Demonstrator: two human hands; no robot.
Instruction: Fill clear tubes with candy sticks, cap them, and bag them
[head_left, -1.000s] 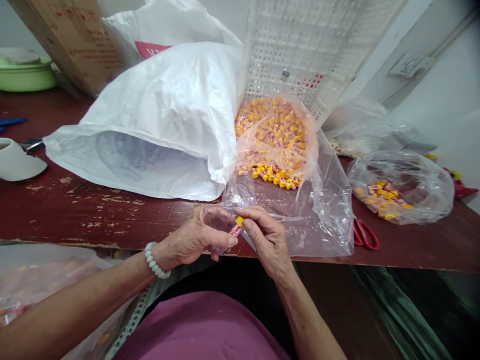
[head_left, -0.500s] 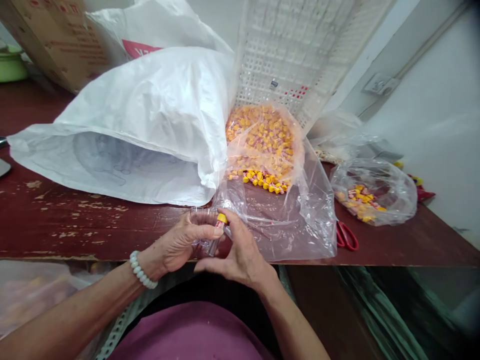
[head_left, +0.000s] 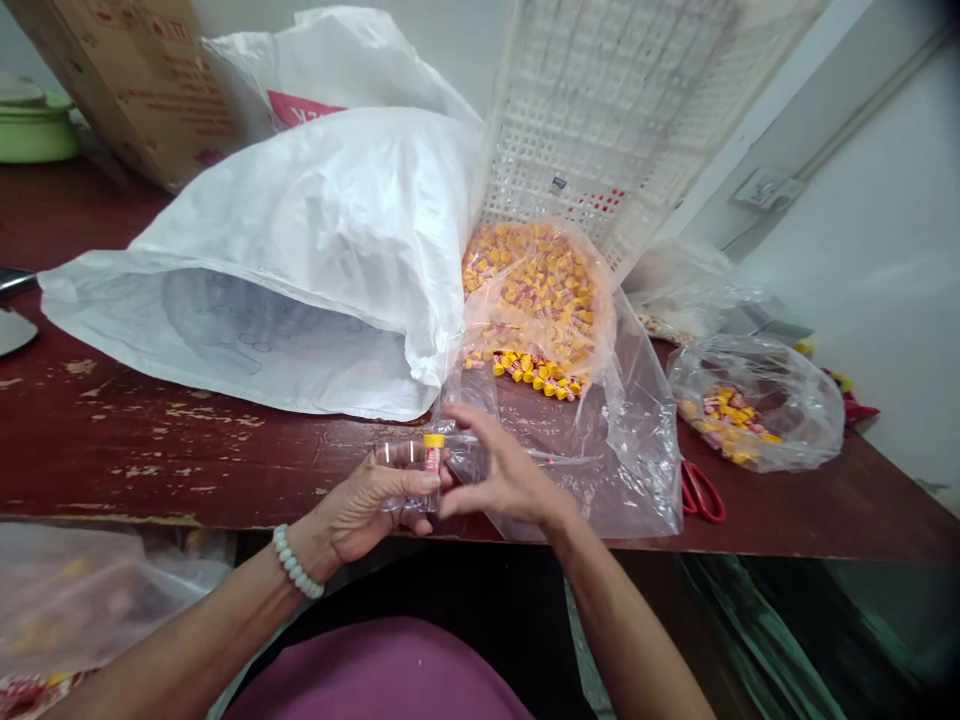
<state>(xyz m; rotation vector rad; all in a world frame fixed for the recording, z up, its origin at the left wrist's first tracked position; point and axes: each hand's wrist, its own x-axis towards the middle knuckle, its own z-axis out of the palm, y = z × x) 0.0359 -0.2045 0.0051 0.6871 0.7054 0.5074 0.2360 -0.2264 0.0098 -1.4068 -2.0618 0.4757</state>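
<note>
My left hand [head_left: 367, 505] is closed around a clear plastic container [head_left: 401, 457] at the table's front edge. Under its thumb is a small tube with a yellow cap and red-white label [head_left: 433, 455], upright against the clear plastic. My right hand [head_left: 502, 470] is just to the right, its thumb and fingers spread apart. Clear plastic shows between those fingers; whether it is part of the container or the bag behind, I cannot tell. Beyond my hands, a clear bag [head_left: 645, 480] lies with its mouth toward me, and many yellow-capped pieces [head_left: 540, 375] are in it.
A large white sack [head_left: 330, 210] lies open at left on the red table [head_left: 172, 455]. A white plastic basket [head_left: 592, 110] leans behind the bag. Red-handled scissors [head_left: 701, 492] and a smaller bag of yellow pieces [head_left: 806, 430] are at right. A cardboard box [head_left: 150, 90] stands back left.
My right hand has drawn back to the right from the yellow-capped tube, its fingers spreading. The tube now stands straighter under my left thumb. The view has shifted slightly.
</note>
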